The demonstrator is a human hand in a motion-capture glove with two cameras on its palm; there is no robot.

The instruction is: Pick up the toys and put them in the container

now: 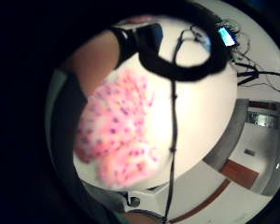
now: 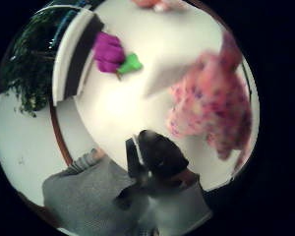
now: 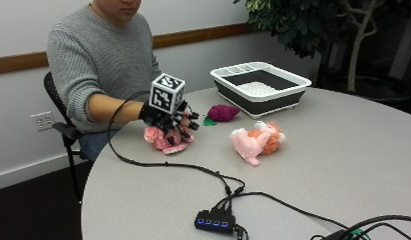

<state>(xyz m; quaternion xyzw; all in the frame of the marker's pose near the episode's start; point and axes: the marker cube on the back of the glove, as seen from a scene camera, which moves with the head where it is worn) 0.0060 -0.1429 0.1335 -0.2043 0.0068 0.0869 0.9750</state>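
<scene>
My gloved right hand (image 3: 170,119) is down on a pink spotted soft toy (image 3: 166,140) near the table's edge in front of the person, fingers curled over its top. The toy touches the table and shows close to the palm (image 1: 119,135) (image 2: 214,108). A purple toy with a green leaf (image 3: 221,112) (image 2: 110,53) lies between the hand and the container. A pink and orange plush toy (image 3: 258,140) lies on its side further right. The white and dark container (image 3: 260,87) (image 2: 73,56) stands at the back of the table with nothing seen in it.
A black cable runs from the hand across the round grey table (image 3: 338,165) to a small hub with blue lights (image 3: 215,221) at the front edge. A potted plant (image 3: 305,25) stands behind the container. The person's bare forearm (image 3: 108,107) rests at the table edge.
</scene>
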